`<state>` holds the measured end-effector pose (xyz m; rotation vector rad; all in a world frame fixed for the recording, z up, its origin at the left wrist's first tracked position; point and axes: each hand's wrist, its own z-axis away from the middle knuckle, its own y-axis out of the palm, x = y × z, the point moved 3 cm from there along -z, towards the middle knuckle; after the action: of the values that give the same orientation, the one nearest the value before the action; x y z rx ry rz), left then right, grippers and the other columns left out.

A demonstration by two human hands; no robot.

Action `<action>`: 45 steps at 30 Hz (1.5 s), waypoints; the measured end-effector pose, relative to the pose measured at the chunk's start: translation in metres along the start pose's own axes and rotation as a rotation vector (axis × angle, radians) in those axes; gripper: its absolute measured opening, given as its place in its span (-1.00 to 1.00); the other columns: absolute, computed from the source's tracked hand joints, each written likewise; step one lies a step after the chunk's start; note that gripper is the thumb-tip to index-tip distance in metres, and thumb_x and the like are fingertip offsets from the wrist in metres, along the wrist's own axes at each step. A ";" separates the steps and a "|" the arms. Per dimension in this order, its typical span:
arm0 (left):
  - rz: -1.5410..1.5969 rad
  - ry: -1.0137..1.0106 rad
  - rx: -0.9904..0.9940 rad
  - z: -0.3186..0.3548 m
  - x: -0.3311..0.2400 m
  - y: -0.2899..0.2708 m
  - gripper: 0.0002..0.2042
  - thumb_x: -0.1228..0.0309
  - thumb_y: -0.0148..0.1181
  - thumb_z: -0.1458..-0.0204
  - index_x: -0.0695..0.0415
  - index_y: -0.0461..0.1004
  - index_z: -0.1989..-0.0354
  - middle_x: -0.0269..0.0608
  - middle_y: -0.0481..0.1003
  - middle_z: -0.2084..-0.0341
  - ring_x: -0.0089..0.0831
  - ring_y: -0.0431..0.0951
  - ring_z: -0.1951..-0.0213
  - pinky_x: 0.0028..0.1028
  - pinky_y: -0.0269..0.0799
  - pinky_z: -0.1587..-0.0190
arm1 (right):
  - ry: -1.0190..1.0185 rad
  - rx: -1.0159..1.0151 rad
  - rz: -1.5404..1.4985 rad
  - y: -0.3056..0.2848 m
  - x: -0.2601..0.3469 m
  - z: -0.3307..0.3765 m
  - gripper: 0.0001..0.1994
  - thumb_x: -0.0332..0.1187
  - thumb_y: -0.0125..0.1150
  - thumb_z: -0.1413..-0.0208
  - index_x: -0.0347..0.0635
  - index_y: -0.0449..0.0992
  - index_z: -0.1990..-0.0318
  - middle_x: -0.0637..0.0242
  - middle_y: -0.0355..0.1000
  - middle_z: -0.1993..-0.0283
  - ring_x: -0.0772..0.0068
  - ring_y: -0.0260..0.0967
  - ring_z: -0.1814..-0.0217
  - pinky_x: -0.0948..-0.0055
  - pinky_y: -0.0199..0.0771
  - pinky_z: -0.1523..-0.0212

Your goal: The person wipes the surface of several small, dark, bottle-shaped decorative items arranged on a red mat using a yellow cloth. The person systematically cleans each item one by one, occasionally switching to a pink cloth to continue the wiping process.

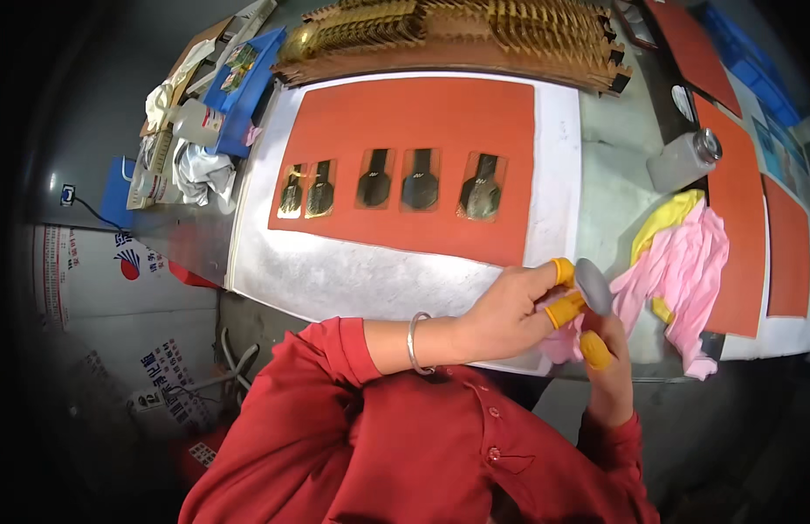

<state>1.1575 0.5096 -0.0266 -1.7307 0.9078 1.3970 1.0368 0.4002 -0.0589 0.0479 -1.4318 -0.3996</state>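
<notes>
Head camera, looking steeply down over the person's chest onto a workbench.

The single fisheye view sits close above the red sleeves (396, 445), which fill the lower middle of the frame, and faces forward and down so the bench (614, 183) runs across the upper half. The orange mat (422, 122) lies centre-top, fairly near; the hands (545, 319) meet right of centre. Edges bow toward the dark rim, and the floor shows at lower left. No second view is given, so nothing is shared.
</notes>
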 end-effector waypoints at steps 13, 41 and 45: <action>0.515 -0.333 0.080 0.140 0.030 -0.136 -0.89 0.47 0.05 -0.12 0.22 0.47 0.27 -0.42 0.48 0.48 -0.71 0.39 0.42 -0.64 0.33 0.36 | 0.068 0.552 0.446 0.165 -0.008 -0.077 -0.65 -0.39 0.14 -0.09 -0.27 0.37 -0.04 0.15 0.42 0.00 0.38 0.34 -0.05 0.41 0.30 -0.06; -0.625 0.193 0.135 0.078 0.027 -0.085 -0.75 0.38 0.10 0.05 0.25 0.43 0.22 -0.04 0.44 0.34 -0.11 0.49 0.42 -0.29 0.45 0.41 | 0.748 0.156 0.339 0.121 0.007 -0.049 -0.79 -0.34 -0.06 -0.22 -0.30 0.45 0.20 0.20 0.43 0.37 0.36 0.44 0.38 0.38 0.46 0.43; -0.052 -0.320 0.071 0.072 0.045 -0.076 -0.58 0.12 -0.16 -0.18 0.25 0.40 0.47 -0.14 0.43 0.66 -0.29 0.48 0.62 -0.39 0.34 0.58 | -0.241 0.278 1.373 0.108 -0.017 -0.043 -0.74 -0.23 0.08 -0.06 -0.30 0.44 0.33 0.06 0.40 0.43 0.10 0.41 0.42 0.24 0.45 0.42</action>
<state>1.1965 0.6057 -0.0734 -1.4157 0.7211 1.5325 1.1025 0.4970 -0.0525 -0.7433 -1.4204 0.9442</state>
